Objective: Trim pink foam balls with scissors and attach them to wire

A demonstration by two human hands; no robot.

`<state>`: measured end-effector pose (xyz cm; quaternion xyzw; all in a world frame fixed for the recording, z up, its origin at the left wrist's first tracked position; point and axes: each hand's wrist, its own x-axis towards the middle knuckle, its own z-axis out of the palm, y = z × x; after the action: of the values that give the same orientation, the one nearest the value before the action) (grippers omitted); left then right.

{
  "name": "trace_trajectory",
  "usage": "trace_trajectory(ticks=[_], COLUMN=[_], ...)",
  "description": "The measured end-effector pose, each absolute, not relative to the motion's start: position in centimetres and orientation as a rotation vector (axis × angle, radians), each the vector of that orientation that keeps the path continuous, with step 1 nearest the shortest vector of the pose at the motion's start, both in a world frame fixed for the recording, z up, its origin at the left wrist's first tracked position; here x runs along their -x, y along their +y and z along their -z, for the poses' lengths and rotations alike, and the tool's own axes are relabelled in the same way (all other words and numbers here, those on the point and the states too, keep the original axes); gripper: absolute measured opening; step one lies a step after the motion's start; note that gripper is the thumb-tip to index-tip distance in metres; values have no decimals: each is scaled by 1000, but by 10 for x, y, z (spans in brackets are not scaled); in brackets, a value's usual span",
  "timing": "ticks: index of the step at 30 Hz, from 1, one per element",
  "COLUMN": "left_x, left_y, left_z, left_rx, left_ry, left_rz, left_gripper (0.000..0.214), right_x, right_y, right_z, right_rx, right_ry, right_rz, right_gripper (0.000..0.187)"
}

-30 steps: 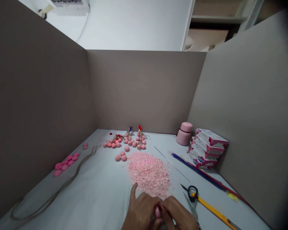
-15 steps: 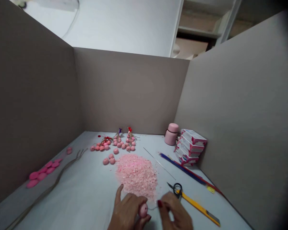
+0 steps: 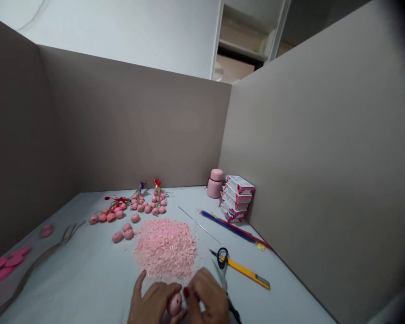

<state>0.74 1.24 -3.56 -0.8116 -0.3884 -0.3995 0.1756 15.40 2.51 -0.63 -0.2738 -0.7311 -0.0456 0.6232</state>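
At the bottom of the view, my left hand (image 3: 150,302) pinches a pink ball (image 3: 174,305) with small dark holes between thumb and fingers, one finger sticking up. Close beside the ball, my right hand (image 3: 207,297) is closed, its fingertips pinching a thin cord that barely shows at the ball's side. Just beyond both hands lies a heap of pink shavings (image 3: 167,247). To the right of my right hand are black-handled scissors (image 3: 222,265) and a yellow box cutter (image 3: 245,270).
Several loose pink balls (image 3: 117,236) and tied ball bunches (image 3: 155,204) lie behind the heap. Cords (image 3: 37,265) and bright pink discs (image 3: 3,272) are at left. A metal rod (image 3: 199,225), blue strip (image 3: 227,227), stacked boxes (image 3: 236,198) and a pink flask (image 3: 215,183) stand or lie right.
My right hand has moved in close to the ball, and the stretch of cord between them has shortened. The view has turned to the right, bringing more of the scissors into sight.
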Motion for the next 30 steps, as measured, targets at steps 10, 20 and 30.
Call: trace_trajectory(ticks=[10, 20, 30], left_x=[-11, 1, -8], left_y=[3, -5, -13], left_z=[35, 22, 19], left_rx=[2328, 2416, 2345], left_ry=[-1255, -1635, -1695], left_rz=[1312, 1354, 1859], left_gripper=[12, 24, 23], right_x=[-158, -179, -176], right_y=[10, 5, 5], right_z=[-10, -20, -20], right_rx=[652, 708, 632], right_ry=[-1832, -1179, -1115], right_rz=[-61, -203, -219], right_gripper=[29, 21, 16])
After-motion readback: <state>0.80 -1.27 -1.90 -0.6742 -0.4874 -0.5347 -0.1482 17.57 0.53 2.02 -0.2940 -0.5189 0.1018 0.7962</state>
